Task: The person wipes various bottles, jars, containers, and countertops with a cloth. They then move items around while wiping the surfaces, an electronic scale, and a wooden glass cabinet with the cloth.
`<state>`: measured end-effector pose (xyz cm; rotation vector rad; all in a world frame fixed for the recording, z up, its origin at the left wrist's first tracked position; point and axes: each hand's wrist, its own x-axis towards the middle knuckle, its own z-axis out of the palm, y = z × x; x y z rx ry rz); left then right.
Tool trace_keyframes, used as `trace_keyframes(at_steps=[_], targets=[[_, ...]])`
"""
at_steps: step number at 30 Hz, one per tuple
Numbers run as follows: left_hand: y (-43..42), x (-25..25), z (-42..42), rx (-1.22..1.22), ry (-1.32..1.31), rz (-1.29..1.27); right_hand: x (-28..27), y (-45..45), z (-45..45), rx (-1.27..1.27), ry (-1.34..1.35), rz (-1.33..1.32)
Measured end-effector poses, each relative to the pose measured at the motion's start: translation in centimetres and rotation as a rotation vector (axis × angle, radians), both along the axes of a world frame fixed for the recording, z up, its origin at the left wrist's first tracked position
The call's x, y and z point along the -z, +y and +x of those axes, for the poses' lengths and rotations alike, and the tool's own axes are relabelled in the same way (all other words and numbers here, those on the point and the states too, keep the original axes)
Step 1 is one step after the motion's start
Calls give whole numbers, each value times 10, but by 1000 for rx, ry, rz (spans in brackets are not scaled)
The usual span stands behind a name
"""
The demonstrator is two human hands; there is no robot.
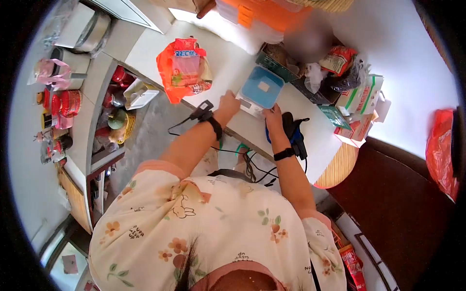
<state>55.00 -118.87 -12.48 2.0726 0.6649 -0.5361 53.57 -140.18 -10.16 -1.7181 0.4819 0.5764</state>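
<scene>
A white kitchen scale stands on the white counter, its small display facing me. On top of it sits a blue, square plastic container with a pale square patch in its middle. My left hand is closed at the scale's left front corner. At the right front edge, my right hand has its fingers bent against the scale. The fingertips of both hands are partly hidden. A black and blue bag lies beside my right wrist. A red-orange plastic bag rests on the counter to the left.
Dark boxes with packets and bags stand against the wall at the back right. A dark device with a cable is by my left forearm. Cables hang below the counter edge. Shelves with jars line the left side.
</scene>
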Motion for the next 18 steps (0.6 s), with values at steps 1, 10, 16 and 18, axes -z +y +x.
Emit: trace_keyframes(at_steps=[1,10,16,18], targets=[[5,8,3,-16,23,-34,0,2,1,33,-51,64],[46,-18,-53,-407,108,-901,-28,5,-27,6,-98,213],[98,-117,-89,-394,-4,-831,-126,34,-37,-67,-38,390],[124,-141,-100,-392,-72,-840,-145,39,-34,-124,-43,474]])
